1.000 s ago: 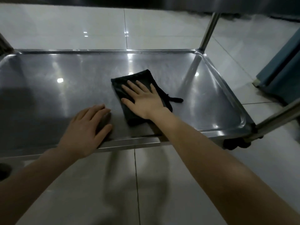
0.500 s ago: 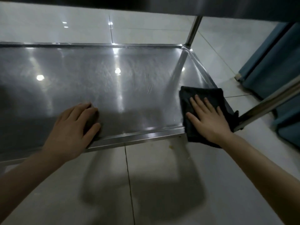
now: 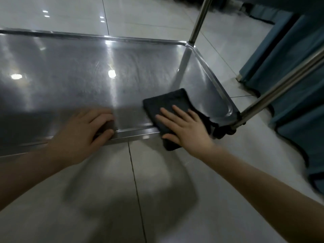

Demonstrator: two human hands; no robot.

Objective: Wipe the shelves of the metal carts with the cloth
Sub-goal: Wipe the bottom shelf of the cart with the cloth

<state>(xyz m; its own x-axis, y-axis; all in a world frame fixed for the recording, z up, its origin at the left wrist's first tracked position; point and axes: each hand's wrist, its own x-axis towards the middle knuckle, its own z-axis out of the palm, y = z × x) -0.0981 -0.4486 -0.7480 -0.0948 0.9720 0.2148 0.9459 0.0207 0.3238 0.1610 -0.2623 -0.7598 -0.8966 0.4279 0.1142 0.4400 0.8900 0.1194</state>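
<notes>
The low steel shelf (image 3: 73, 81) of the metal cart fills the upper left, shiny with light glare. A dark folded cloth (image 3: 168, 100) lies at its near right corner, hanging partly over the front rim. My right hand (image 3: 185, 127) presses flat on the cloth with fingers spread and straight. My left hand (image 3: 82, 132) rests on the shelf's front rim, fingers bent over the edge with the thumb on the outer lip.
Two steel cart posts rise at the right: one at the far corner (image 3: 199, 20), one slanting at the near corner (image 3: 284, 85). A black caster (image 3: 226, 132) sits under that corner. Blue fabric (image 3: 294, 81) hangs at the right. Pale floor tiles (image 3: 122, 199) lie below.
My right hand slid the cloth from the shelf's middle to its near right corner, then a little back inward. The left hand kept its place on the front rim.
</notes>
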